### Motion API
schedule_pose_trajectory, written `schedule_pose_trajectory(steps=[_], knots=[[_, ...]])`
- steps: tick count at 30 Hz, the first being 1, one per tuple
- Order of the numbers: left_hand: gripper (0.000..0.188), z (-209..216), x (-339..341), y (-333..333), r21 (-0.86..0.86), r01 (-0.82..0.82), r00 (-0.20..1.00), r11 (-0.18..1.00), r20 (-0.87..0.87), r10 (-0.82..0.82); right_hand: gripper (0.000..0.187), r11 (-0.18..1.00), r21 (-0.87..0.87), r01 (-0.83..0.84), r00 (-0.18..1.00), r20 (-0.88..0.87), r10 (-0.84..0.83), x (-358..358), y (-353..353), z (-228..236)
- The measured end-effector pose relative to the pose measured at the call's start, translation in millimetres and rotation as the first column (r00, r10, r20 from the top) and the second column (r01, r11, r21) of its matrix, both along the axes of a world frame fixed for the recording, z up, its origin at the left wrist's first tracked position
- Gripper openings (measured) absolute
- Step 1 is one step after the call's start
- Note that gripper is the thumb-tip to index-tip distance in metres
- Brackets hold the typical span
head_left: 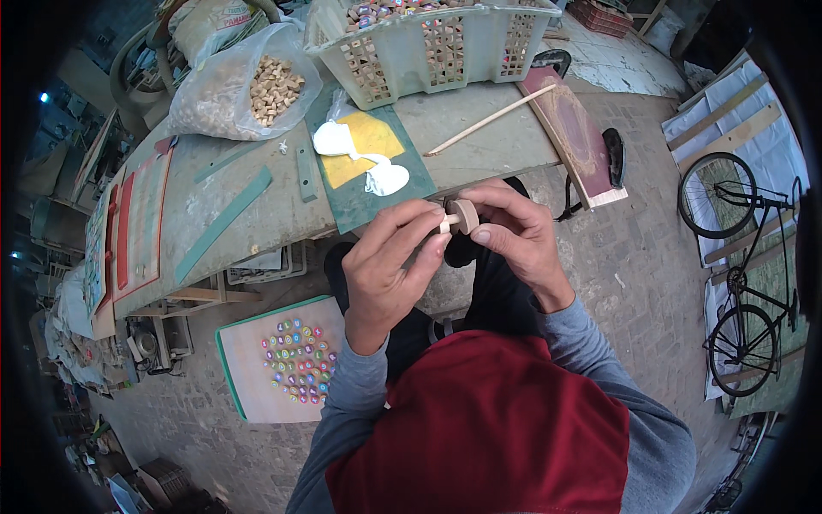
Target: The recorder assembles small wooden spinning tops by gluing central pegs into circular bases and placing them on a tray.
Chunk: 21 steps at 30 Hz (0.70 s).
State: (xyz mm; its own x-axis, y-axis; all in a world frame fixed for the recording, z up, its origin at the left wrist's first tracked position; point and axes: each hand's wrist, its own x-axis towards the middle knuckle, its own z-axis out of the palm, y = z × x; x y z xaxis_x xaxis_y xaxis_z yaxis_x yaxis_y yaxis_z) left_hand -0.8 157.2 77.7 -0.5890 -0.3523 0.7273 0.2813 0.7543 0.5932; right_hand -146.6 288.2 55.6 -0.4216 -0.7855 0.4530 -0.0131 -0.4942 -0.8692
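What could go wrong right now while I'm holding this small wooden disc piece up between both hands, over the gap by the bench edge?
The wooden disc piece is pinched only by fingertips of the left hand and right hand, above legs and paving, not the bench; a slip would likely drop it to the ground. The white glue blob lies close ahead, so a forward reach might smear a sleeve. The thin stick could get knocked off.

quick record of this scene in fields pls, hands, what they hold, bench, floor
left hand: fingertips pinch a small pale peg at the disc
right hand: holds small round wooden disc
workbench: white glue blob on yellow-green board, thin stick, green strips
back of bench: slotted plastic crate, bag of wooden blocks
floor: board with coloured pieces
right side: bicycle
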Motion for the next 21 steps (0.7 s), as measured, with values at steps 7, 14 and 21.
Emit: schedule_pose_trajectory(steps=[7, 14, 21], knots=[[0.024, 2.6, -0.2, -2.6, -0.047, -0.012, 1.0, 0.999, -0.014, 0.011, 0.038, 0.995, -0.003, 0.104, 0.976, -0.195, -0.102, -1.6, 0.3, 2.8], [0.024, -0.5, -1.2, -6.6, -0.071, 0.032, 0.998, 0.997, -0.053, -0.036, 0.037, 0.995, 0.06, 0.075, 0.984, -0.165, -0.064, -0.5, 1.6, 5.6], [0.027, -5.6, -1.3, -5.5, 0.064, 0.062, 0.996, 0.996, -0.062, -0.058, 0.035, 0.991, 0.124, 0.043, 0.999, -0.038, -0.038, 3.7, 2.3, 7.5]])
